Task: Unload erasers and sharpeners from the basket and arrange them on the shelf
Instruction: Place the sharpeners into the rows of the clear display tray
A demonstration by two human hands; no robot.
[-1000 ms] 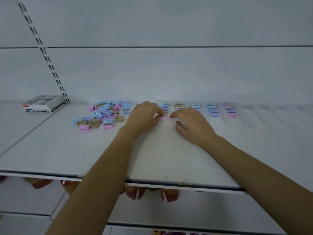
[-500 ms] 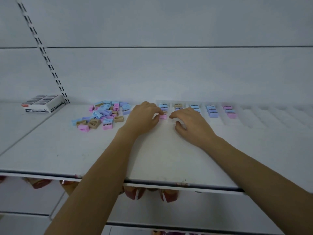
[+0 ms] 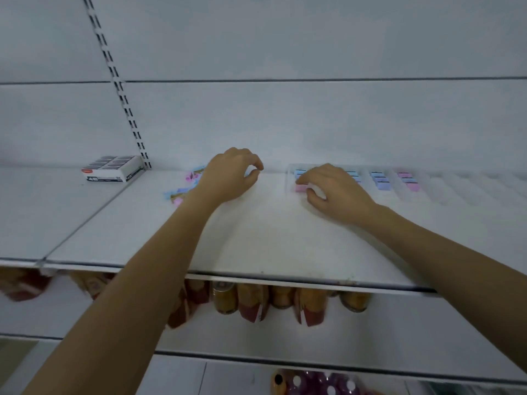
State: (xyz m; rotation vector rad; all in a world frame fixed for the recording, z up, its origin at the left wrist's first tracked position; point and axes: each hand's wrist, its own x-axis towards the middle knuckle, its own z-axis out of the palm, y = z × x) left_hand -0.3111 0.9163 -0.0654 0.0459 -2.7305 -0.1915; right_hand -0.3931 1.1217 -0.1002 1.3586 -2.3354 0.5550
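**A:** Where are your hands right now?

**B:** Left hand [image 3: 231, 178] hovers over the pile [image 3: 182, 192] of loose sharpeners at the back of the shelf [image 3: 256, 240], fingers curled, thumb and forefinger almost meeting. It's blurred there, so I can't tell whether a piece is in that pinch. Right hand [image 3: 333, 189] is at the tray [image 3: 456, 186], forefinger and thumb pinching the pink sharpener [image 3: 300, 188] at the front of the leftmost row.

**A:** And the rest of the stock?

**B:** More rows [image 3: 380, 181], blue and pink, sit in the tray to the right. The box [image 3: 112, 168] stands far left, by the upright.

**A:** What worries you from here?

**B:** Setting that pink one crooked, because it would nudge the blue ones behind it out of line. My left wrist is right over the pile, so a careless sweep could scatter pieces toward the shelf edge. And the tray looks light, so a hard push may slide the whole thing.
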